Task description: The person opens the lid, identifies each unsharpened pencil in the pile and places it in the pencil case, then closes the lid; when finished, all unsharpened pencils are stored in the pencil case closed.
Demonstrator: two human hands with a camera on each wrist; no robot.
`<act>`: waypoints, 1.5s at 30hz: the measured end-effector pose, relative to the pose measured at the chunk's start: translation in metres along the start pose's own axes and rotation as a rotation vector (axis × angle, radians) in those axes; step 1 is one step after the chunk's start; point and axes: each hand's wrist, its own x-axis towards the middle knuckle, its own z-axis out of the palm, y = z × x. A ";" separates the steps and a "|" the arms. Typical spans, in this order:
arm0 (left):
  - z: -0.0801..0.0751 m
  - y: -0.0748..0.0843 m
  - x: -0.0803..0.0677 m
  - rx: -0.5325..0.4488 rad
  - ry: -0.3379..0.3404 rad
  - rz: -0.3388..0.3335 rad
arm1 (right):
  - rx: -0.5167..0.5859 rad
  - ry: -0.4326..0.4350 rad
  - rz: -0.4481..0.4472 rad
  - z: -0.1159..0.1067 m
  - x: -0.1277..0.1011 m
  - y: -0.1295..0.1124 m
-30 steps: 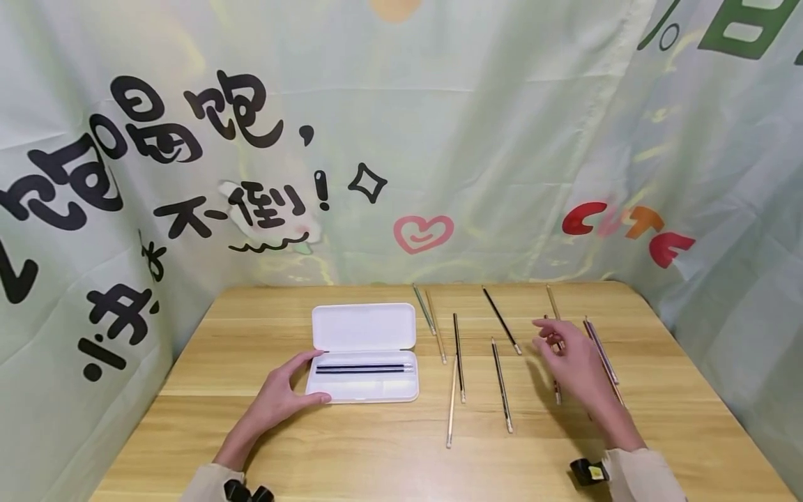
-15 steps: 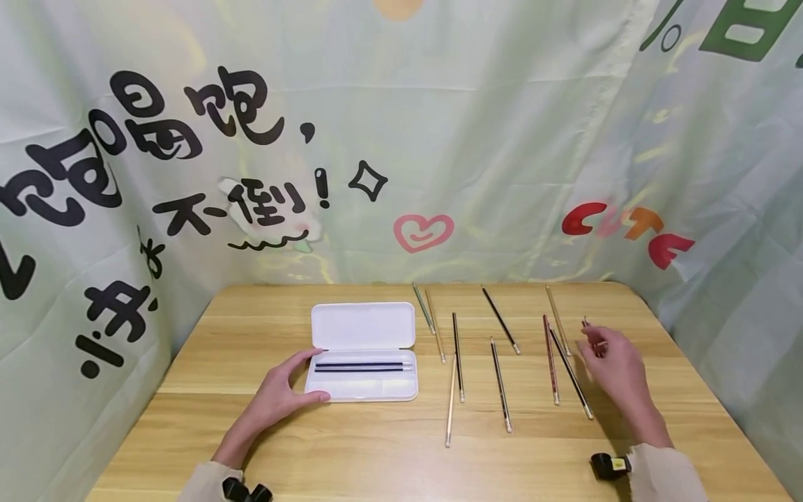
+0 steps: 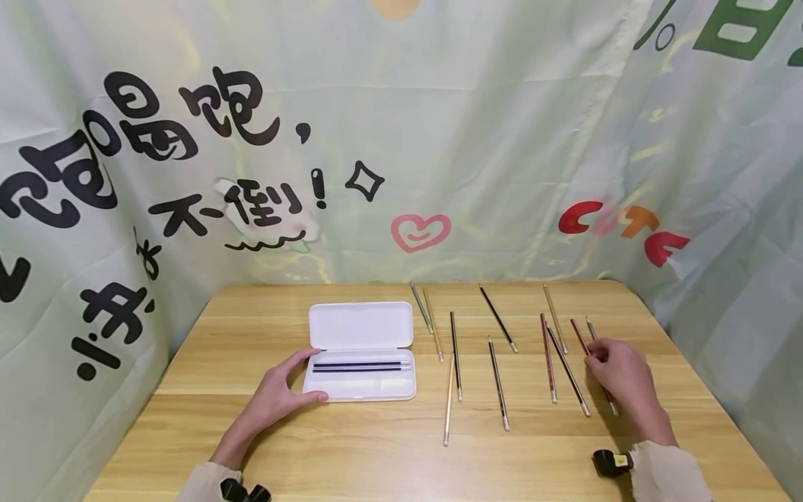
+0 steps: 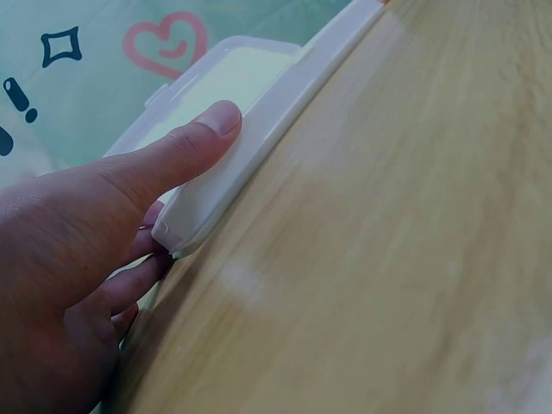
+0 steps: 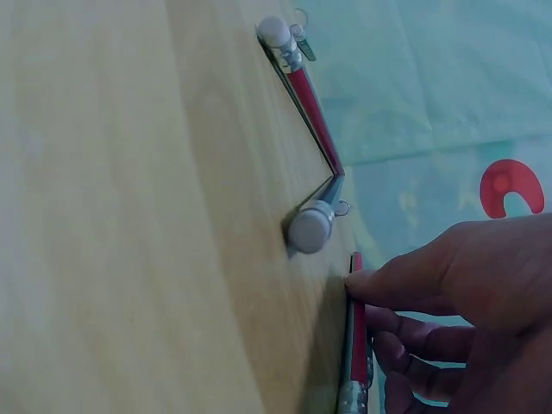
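My left hand (image 3: 282, 392) grips the left end of a white pencil case (image 3: 360, 388), thumb on its front edge, fingers behind. The case lies open with its lid (image 3: 360, 325) tilted back and two dark pencils (image 3: 357, 370) inside. In the left wrist view the thumb (image 4: 207, 129) presses the case's wall. On the right of the table my right hand (image 3: 621, 368) pinches a red pencil (image 5: 359, 336) between thumb and fingers, close to the tabletop. A dark pencil (image 3: 590, 328) lies just behind the hand, partly hidden by it.
Several loose pencils lie across the table (image 3: 314, 453): a red one (image 3: 548, 359) and black ones (image 3: 569, 373) beside the right hand, others (image 3: 498, 383) in the middle, a green one (image 3: 421, 307) at the back. A printed curtain (image 3: 502, 139) hangs behind the table's far edge.
My right hand has moved right and toward me, past the crossed pencils, and its fingers have come down onto the red pencil. My left hand stays at the case.
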 end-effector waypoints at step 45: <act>0.001 0.000 0.000 -0.009 0.003 0.008 | 0.342 0.124 -0.300 0.039 -0.007 -0.097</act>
